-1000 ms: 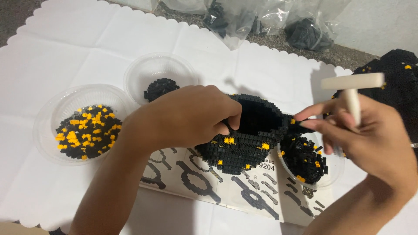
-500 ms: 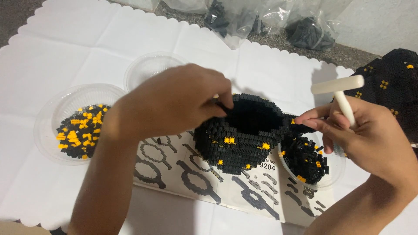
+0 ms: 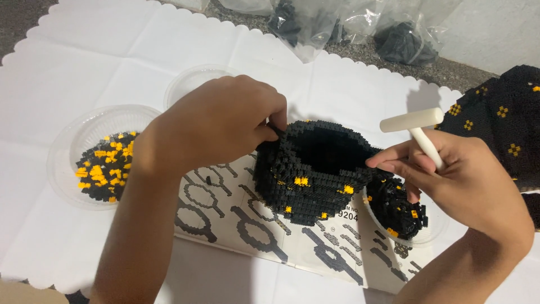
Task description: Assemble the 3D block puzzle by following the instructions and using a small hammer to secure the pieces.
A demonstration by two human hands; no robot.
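the left hand (image 3: 216,126) pinches the rim of the black block model (image 3: 315,169) on the instruction sheet (image 3: 236,225); the right hand (image 3: 450,174) grips a white hammer tool (image 3: 419,132). i think hard pressing could crack its thin wall

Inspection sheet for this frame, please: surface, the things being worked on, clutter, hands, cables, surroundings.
Surface: white scalloped mat with a printed instruction sheet on it.
Work things: hollow black brick model with orange spots on the sheet; white T-shaped tool.
Clutter: clear dish of black and orange bricks; another dish under the right hand; a third dish behind the left hand.
Hands: left hand at the model's rim; right hand holds the tool.
Cables: nothing seen.
Surroundings: plastic bags of dark bricks; larger black build at right.
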